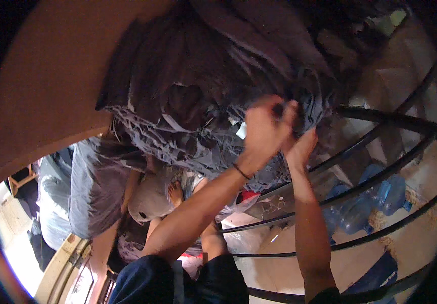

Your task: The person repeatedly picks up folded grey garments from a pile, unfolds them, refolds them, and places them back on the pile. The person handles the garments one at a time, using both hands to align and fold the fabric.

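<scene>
One brown panel (66, 76): smooth and upright-looking, filling the upper left, its edge meeting the dark heap.
Plastic-wrapped bundles (94, 187): below the panel, grey and whitish, standing side by side.
Pale wooden edge (56, 268): lower left, running up at a slant beneath the bundles.
Bare foot (175, 193): below the heap, beside a greyish, cushion-like thing (147, 198).
Heap of dark cloth (193, 96): across the upper middle, broad folds above, a mass of crumpled grey strips and edges below; its right part lies directly at the fingers of both hands.
White tag (241, 130): on the cloth, just left of the left hand.
Left hand (264, 133): in front of the heap's right part, blurred, with a dark band (241, 172) around the wrist; fingers bent, thumb side toward the right, a dark patch showing between them. Whether they grip cloth or only pass before it, I cannot tell.
Right hand (301, 147): just right of the left hand and a little lower, reaching up against hanging grey folds; the fingertips are lost behind the left hand and the cloth, so their opening and hold cannot be told.
Black curved bars (393, 120): right of the hands, sweeping toward the right rim, some passing near the right forearm.
Blue clear bottles (391, 194): lying beyond the bars, on the right.
</scene>
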Available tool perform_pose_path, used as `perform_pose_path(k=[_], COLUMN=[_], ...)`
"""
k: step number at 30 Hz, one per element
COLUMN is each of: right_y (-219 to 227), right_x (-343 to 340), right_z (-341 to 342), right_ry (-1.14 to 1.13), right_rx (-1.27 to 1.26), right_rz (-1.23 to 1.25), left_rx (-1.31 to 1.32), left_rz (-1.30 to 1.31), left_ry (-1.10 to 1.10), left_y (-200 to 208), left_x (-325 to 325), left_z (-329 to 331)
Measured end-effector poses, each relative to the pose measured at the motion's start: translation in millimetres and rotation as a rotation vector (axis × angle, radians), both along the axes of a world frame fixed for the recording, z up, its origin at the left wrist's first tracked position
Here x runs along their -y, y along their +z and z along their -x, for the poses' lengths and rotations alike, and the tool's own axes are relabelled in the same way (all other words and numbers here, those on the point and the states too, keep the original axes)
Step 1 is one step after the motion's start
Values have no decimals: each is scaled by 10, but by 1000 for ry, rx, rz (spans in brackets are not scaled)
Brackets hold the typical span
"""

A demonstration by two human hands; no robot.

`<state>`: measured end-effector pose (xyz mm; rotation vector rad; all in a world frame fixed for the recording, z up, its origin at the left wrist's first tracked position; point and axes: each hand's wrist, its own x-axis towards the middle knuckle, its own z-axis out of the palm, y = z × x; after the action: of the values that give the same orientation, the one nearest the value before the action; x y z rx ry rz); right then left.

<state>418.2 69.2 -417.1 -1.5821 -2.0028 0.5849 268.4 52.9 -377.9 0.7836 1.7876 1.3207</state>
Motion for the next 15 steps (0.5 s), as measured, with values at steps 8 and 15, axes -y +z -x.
perform_pose_path(k=[8,15], right_y=[1008,1227], right_x=[300,2286], right_z=[-848,-908], right_ry=[103,227], right_rx=[284,131], right_rz=[56,11], left_rx=[994,772], left_rz=[-232,0], left_ry=[231,459], left_y=[-108,311], left_x=[-748,1274], left_z=[1042,1233])
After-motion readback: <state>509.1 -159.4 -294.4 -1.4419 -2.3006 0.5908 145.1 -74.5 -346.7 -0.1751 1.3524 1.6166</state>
